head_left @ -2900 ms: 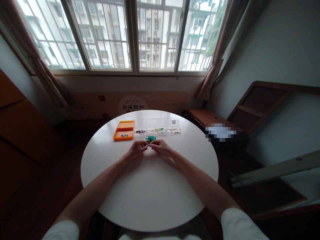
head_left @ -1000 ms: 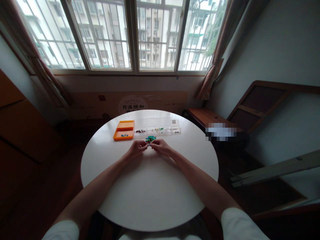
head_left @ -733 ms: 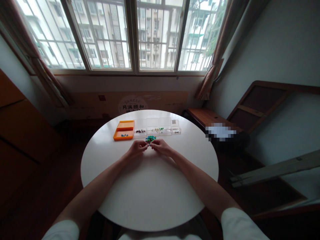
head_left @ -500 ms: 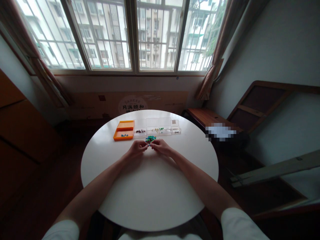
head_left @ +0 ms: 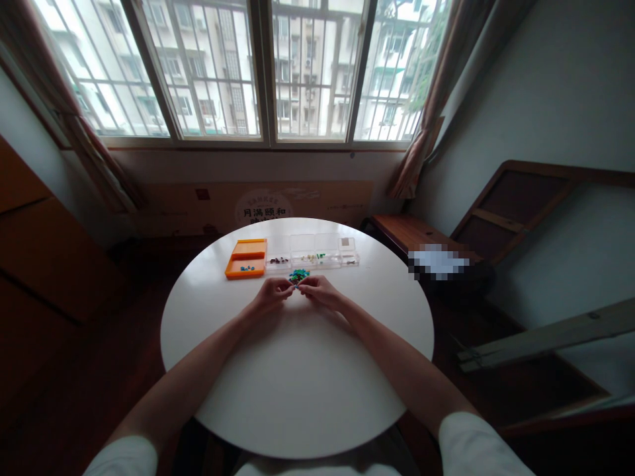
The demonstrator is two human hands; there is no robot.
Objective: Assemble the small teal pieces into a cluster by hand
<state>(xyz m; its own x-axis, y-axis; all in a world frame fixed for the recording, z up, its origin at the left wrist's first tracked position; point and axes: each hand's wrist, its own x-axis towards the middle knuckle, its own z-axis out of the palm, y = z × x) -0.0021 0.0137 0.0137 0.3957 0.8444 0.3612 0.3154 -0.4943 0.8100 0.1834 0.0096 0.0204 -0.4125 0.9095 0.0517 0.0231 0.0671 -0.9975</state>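
Observation:
My left hand [head_left: 274, 292] and my right hand [head_left: 319, 291] meet near the middle of the white round table [head_left: 297, 377], fingers pinched toward each other. Between the fingertips is a tiny bluish piece, too small to name. Just beyond them lies a heap of small green, blue and brown pieces [head_left: 299, 275]. An orange box [head_left: 229, 270] with its lid raised stands behind my left hand, a few blue pieces inside. Beside it, clear plastic boxes [head_left: 303, 266] with raised lids hold small dark, cream and green pieces in separate boxes.
A barred window [head_left: 268, 143] spans the far wall above a long cardboard panel [head_left: 327, 198] with printed characters. To the right are a wooden bench [head_left: 397, 228] and a blurred pale patch [head_left: 439, 260]. Curtains [head_left: 414, 155] hang at the window's sides.
Both hands stay almost where they were, with only a slight shift at the fingertips around the tiny piece. Boxes and heap look the same.

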